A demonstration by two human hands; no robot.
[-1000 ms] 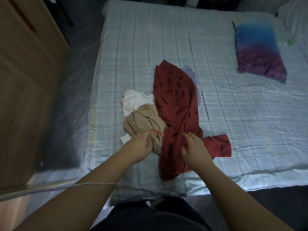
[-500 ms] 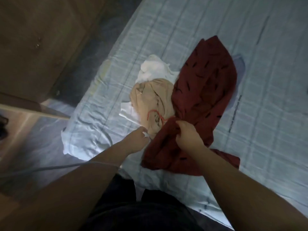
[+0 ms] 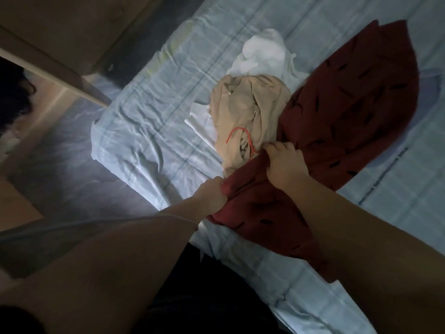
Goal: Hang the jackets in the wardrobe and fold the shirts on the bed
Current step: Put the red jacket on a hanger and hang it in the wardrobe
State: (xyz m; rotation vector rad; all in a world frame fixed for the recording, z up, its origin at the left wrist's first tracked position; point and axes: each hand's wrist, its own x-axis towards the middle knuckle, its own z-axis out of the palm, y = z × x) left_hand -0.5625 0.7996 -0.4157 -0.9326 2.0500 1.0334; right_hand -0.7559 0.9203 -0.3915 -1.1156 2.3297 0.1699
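Both hands grip the dark red shirt [image 3: 349, 100] at the near edge of the bed [image 3: 149, 131]: the left hand [image 3: 212, 197] has its fingers curled round a bunched fold of the cloth, and the right hand [image 3: 284, 165] clamps its fingers on another fold just beyond. The shirt sprawls across the pale checked sheet, its left side touching a crumpled beige garment [image 3: 243, 109] with a thin orange cord [image 3: 240, 136] on it, and a white garment [image 3: 262, 54] lies behind that.

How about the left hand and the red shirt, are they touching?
Touching. The head view shows the left hand gripping a bunched edge of the red shirt.
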